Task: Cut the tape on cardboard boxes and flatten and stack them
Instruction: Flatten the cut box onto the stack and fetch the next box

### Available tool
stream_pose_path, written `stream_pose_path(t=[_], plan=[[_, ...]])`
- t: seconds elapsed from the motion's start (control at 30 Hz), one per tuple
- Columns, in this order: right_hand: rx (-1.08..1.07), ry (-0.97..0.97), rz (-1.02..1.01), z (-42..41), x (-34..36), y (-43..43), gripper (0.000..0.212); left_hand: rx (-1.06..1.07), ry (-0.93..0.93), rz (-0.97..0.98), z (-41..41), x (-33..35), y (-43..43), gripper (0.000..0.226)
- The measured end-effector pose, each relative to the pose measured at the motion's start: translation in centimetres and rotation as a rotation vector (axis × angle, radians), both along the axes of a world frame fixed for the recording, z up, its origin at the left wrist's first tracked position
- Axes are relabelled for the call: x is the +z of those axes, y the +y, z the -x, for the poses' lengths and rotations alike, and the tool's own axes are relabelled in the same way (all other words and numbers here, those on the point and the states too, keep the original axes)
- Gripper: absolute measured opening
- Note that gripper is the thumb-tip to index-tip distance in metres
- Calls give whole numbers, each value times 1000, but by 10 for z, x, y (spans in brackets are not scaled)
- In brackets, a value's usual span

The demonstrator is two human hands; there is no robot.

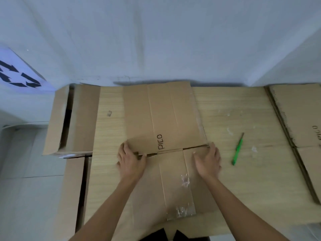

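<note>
Palms down, fingers straight: left hand and right hand press the flattened PICO box at its flap crease, mid wooden table. Green utility knife lies apart on the right. Flattened-box stack far right, unflattened box at left.

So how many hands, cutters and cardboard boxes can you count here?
Hands: 2, left hand, right hand
Green cutter: 1
Flat box under the hands: 1
Stack of flat boxes: 1
Boxes not flat yet: 2, upper box, lower box
Total: 7
</note>
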State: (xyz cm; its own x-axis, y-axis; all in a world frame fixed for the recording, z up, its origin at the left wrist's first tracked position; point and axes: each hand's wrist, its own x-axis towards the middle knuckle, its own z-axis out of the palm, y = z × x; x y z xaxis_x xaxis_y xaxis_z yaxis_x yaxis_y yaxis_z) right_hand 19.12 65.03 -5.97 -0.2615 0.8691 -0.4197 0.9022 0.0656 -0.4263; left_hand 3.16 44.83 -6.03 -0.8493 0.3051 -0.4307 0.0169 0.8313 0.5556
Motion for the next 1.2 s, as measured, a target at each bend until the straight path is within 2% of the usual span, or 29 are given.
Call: stream_pose_path(t=[0.1,0.17,0.23,0.3,0.4,0.6,0.7,0.8,1.0,1.1,1.2], plan=[[-124,88,161,1,11,22,79,199,-114,-63,10,11,4,88],[-118,191,300,-2,24,36,49,368,-252,-187,22,22,7,70],[-55,297,383,-10,42,46,21,406,-359,-334,25,36,6,50],[-36,423,387,-20,61,55,13,374,-385,-421,21,49,9,41],[-55,529,374,-46,89,75,11,366,-425,-565,0,69,34,35],[-77,613,378,-154,133,167,7,246,-493,-687,-80,114,142,15],[-52,599,399,-222,146,233,18,242,-525,-695,-136,114,206,21],[0,593,391,-288,148,303,21,283,-565,-723,-204,105,272,27],[6,457,340,-417,128,408,33,379,-537,-706,-323,92,383,29],[-2,418,210,-457,115,449,37,322,-507,-660,-365,89,433,25],[1,409,174,-482,101,480,41,262,-485,-591,-392,83,472,23]])
